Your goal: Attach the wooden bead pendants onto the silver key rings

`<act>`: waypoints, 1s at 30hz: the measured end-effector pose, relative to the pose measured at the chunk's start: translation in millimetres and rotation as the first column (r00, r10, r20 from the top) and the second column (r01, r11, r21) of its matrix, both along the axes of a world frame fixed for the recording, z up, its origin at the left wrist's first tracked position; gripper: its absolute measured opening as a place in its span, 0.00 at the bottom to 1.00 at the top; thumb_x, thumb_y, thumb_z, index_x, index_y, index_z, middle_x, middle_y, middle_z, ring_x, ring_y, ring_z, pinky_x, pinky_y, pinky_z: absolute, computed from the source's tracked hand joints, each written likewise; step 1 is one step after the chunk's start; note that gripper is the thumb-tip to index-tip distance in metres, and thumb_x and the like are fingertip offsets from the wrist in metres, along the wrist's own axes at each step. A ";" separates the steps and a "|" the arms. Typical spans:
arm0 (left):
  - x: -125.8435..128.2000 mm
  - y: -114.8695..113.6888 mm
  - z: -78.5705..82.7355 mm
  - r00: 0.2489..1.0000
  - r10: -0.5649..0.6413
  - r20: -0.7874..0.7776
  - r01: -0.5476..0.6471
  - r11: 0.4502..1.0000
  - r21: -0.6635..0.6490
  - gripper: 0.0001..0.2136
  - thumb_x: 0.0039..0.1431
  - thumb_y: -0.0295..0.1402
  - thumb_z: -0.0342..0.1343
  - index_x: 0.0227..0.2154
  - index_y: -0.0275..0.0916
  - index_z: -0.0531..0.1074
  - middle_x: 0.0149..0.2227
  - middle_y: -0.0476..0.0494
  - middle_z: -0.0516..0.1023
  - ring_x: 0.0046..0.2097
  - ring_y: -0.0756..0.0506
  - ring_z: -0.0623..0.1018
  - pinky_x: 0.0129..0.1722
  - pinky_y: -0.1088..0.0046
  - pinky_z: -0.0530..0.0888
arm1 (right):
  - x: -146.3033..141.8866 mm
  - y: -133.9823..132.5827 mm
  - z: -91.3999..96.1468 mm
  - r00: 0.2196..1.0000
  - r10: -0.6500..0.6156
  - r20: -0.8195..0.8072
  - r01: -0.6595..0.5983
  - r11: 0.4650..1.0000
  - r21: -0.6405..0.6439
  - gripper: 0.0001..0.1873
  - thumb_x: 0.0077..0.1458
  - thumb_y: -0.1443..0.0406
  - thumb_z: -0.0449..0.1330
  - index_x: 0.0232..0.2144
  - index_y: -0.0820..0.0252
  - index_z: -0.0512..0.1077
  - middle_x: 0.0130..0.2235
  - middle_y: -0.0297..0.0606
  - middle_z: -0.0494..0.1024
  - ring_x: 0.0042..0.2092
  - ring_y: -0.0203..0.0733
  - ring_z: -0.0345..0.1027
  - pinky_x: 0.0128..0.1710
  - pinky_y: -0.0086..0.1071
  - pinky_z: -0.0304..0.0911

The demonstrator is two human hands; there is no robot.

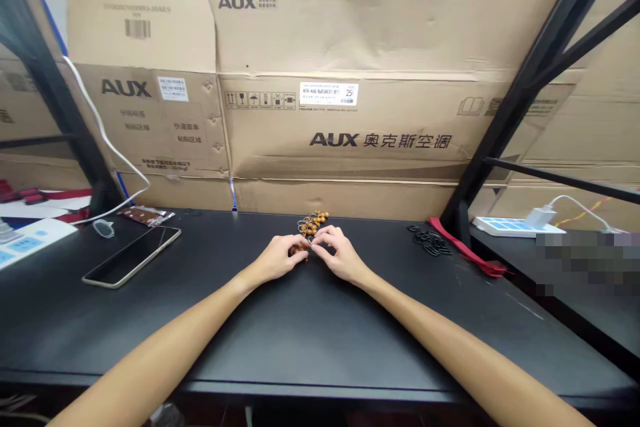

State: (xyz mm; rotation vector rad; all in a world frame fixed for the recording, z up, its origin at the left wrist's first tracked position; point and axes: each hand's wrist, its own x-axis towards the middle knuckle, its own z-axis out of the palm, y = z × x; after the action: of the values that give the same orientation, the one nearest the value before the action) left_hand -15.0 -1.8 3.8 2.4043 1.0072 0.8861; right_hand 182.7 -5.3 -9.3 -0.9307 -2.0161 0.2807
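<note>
Brown beads (313, 223): a small tangled bunch of round beads on thin metal loops lies near the far edge of the black bench (310, 340), about the middle of it, and a few more beads are between the two hands.

Left hand (280, 257): it is mostly closed, and the thumb and fingertips pinch the near part of the beads. The fingers (299, 243) are curled over them.

Right hand (341, 255): it is half closed and comes from the other side. Its fingertips (317, 245) are touching the left fingers at the beads, but I cannot tell if this hand has a firm hold.

Left side of bench: a smartphone (131, 255) lies face up near the left edge. A brown packet (145, 215) lies just behind it, and a small clear object (103, 228) is beside them.

Right side of bench: a pile of small black rings (429, 240) lies near the far edge, and a red strap (467, 250) is just beside it, near the right corner.

Behind bench: flattened AUX cardboard boxes (320, 73) stand against the far edge. A white cable (107, 140) hangs down on the left of them.

Far right: a white power strip (515, 227) sits on a separate surface, and the area beside it is blurred.
</note>
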 end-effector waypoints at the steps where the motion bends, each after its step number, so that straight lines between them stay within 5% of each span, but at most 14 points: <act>1: 1.2 -1.0 0.1 1.000 -0.017 0.009 0.017 1.000 -0.016 0.09 0.59 0.34 0.52 0.39 0.40 0.73 0.33 0.49 0.79 0.31 0.50 0.74 0.35 0.75 0.70 | 0.2 0.2 0.6 1.000 -0.023 -0.019 0.023 1.000 0.000 0.07 0.58 0.62 0.56 0.31 0.57 0.73 0.38 0.39 0.70 0.43 0.43 0.62 0.45 0.38 0.60; 9: 1.5 5.3 -6.8 0.993 0.068 0.095 -0.069 0.998 0.005 0.12 0.58 0.36 0.53 0.44 0.39 0.66 0.34 0.49 0.75 0.28 0.52 0.72 0.30 0.76 0.69 | 0.9 2.0 -2.2 0.999 -0.031 0.040 0.030 0.999 0.015 0.09 0.59 0.60 0.56 0.34 0.55 0.75 0.36 0.39 0.69 0.41 0.43 0.61 0.44 0.39 0.60; 15: -0.5 2.3 -2.3 0.993 0.017 -0.113 0.005 0.982 0.189 0.08 0.62 0.33 0.49 0.33 0.38 0.72 0.31 0.48 0.73 0.32 0.50 0.72 0.34 0.75 0.69 | 0.3 -1.2 -1.5 0.996 -0.006 0.089 0.004 1.000 0.026 0.08 0.58 0.61 0.57 0.34 0.56 0.75 0.37 0.39 0.69 0.42 0.42 0.60 0.46 0.38 0.60; 22: -6.3 5.6 -0.8 0.942 0.150 -0.302 -0.054 0.951 0.305 0.08 0.61 0.32 0.51 0.32 0.39 0.74 0.35 0.44 0.74 0.38 0.46 0.74 0.40 0.71 0.69 | 4.8 -3.4 1.5 0.955 0.029 0.296 -0.034 0.999 0.012 0.07 0.53 0.63 0.61 0.36 0.57 0.72 0.35 0.37 0.72 0.39 0.41 0.63 0.41 0.34 0.61; 30: -17.4 15.0 1.8 0.868 0.352 -0.352 -0.246 0.918 0.312 0.07 0.60 0.34 0.52 0.32 0.39 0.74 0.36 0.43 0.74 0.40 0.43 0.73 0.41 0.69 0.68 | 19.7 16.9 -9.2 0.871 -0.307 0.384 0.341 0.940 -0.021 0.09 0.57 0.66 0.55 0.41 0.58 0.70 0.39 0.40 0.74 0.41 0.42 0.66 0.40 0.32 0.60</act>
State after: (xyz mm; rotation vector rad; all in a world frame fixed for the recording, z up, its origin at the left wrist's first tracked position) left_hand -32.4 13.2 5.6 2.7703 1.5436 0.6600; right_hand 202.5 11.6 -18.5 -1.4514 -2.1533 0.0005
